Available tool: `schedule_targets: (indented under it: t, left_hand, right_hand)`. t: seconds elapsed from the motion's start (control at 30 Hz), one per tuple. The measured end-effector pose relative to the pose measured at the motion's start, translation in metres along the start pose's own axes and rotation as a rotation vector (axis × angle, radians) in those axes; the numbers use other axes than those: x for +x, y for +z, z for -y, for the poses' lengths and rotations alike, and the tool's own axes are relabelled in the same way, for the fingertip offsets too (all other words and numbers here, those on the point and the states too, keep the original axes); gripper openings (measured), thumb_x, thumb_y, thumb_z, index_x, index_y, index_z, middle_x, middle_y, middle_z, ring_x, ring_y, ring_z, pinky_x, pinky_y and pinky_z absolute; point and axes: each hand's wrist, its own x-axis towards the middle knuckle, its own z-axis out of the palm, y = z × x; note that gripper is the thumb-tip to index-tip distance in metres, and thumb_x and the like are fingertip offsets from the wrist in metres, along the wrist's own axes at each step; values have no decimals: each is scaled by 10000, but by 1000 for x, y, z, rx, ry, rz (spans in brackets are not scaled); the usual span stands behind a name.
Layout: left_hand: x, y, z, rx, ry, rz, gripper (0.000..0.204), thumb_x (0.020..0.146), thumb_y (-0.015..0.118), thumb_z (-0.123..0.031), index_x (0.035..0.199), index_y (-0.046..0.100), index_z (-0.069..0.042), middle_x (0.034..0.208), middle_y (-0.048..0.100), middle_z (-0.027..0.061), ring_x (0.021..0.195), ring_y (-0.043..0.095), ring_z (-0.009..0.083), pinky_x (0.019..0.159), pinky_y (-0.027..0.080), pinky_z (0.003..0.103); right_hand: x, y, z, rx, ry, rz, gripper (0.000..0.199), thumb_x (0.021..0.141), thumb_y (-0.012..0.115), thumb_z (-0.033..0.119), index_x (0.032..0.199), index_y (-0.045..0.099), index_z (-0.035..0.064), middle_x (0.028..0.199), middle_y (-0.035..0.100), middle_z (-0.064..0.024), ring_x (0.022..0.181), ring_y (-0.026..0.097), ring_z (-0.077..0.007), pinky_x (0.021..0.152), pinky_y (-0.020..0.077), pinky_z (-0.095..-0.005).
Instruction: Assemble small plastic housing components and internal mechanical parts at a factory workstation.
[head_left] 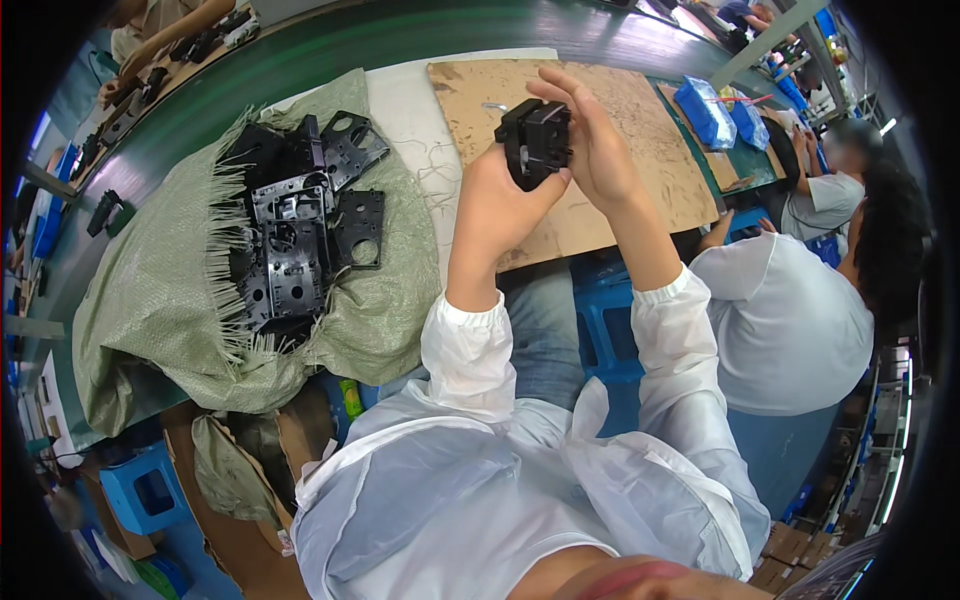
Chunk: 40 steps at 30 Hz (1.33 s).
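My left hand (503,203) is closed round a black moulded plastic part (545,138), its thumb across the lower edge. The part is held up above a brown board (640,120). Beside it, my right hand (600,145) has its fingers stretched out and its palm turned toward the part; whether it touches is hard to tell. To the left, an opened green woven sack (165,270) holds several black plastic frames (295,280) with holes, piled on one another. A small metallic piece (494,106) lies on the board.
A green conveyor belt (420,45) runs along the far side. Blue packets (706,112) lie at the right of the board. A co-worker in white (790,310) sits close on my right; another person's arm (175,40) is at the far left. A cardboard box (225,510) stands below the sack.
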Motion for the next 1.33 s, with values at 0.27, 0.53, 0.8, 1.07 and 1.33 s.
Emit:
schedule_targets:
  t: [0.27, 0.53, 0.8, 1.07, 1.33]
  left_hand:
    - [0, 6, -4, 308, 209, -15, 342, 687, 758, -148, 949, 632, 34, 789, 673, 216, 746, 677, 384, 665, 529, 407]
    - [2, 8, 1, 395, 208, -11, 278, 706, 740, -122, 908, 626, 32, 755, 655, 223, 714, 663, 387, 634, 513, 421]
    - [9, 2, 12, 413, 53, -29, 359, 735, 768, -123, 1028, 640, 42, 830, 683, 199, 724, 676, 308, 669, 513, 374]
    - [24, -9, 52, 268, 158, -495, 402, 844, 661, -81, 1211, 558, 47, 1168, 638, 211, 1062, 646, 292, 889, 508, 375]
    - [28, -1, 37, 131, -1, -217, 256, 855, 639, -85, 1080, 619, 36, 1044, 690, 167, 971, 680, 294, 884, 515, 343]
  right_hand:
    - [4, -7, 2, -133, -42, -93, 509, 1000, 327, 342, 861, 645, -29, 772, 666, -106, 680, 615, -151, 676, 497, -276]
    - [7, -7, -9, -228, -149, -164, 485, 965, 343, 305, 735, 624, -16, 660, 620, -81, 587, 551, -135, 589, 439, -273]
    - [33, 2, -33, -98, 83, -205, 466, 977, 382, 378, 783, 610, 21, 681, 597, -63, 580, 544, -139, 571, 455, -280]
    - [178, -35, -93, 126, 555, -176, 654, 949, 446, 637, 946, 627, 8, 815, 658, -110, 720, 665, -217, 688, 577, -396]
    - [270, -14, -105, -281, 450, -326, 823, 877, 567, 650, 1196, 542, -108, 1109, 647, -184, 962, 673, -345, 719, 578, -534]
